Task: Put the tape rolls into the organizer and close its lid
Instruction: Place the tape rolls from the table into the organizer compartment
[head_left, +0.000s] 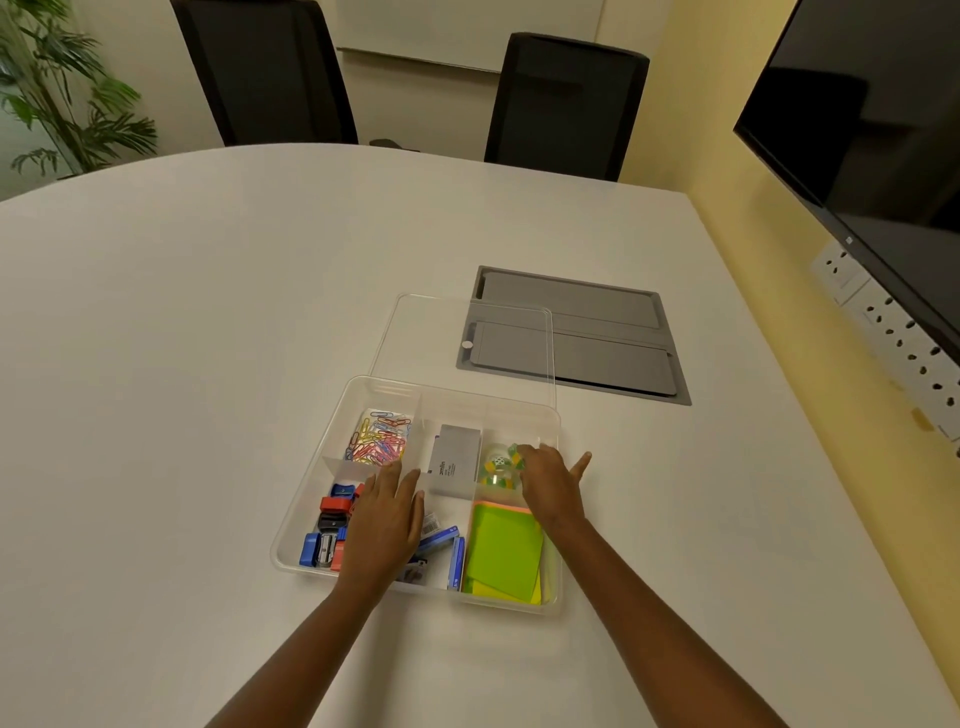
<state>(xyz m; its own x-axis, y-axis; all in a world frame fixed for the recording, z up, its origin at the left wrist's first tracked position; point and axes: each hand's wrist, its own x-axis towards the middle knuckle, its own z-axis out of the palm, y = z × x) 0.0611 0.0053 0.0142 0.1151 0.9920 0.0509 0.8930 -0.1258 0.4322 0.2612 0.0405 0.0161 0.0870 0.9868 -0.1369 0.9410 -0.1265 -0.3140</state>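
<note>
A clear plastic organizer (311, 499) with several compartments stands open near the table's front edge. Its clear lid (415, 332) lies flat on the table just behind it. Small tape rolls (496, 467), green, yellow and patterned, sit in the far right compartment. My right hand (550, 478) reaches into that compartment, its fingers closed on a tape roll at the top of the pile. My left hand (387, 514) hovers flat over the middle of the organizer, fingers together, holding nothing.
Other compartments hold coloured paper clips (379, 434), sharpeners (324, 540), a grey box (454, 460) and green sticky notes (504, 556). A grey cable hatch (597, 332) is set into the table behind the lid. Two black chairs stand at the far edge, a screen at the right.
</note>
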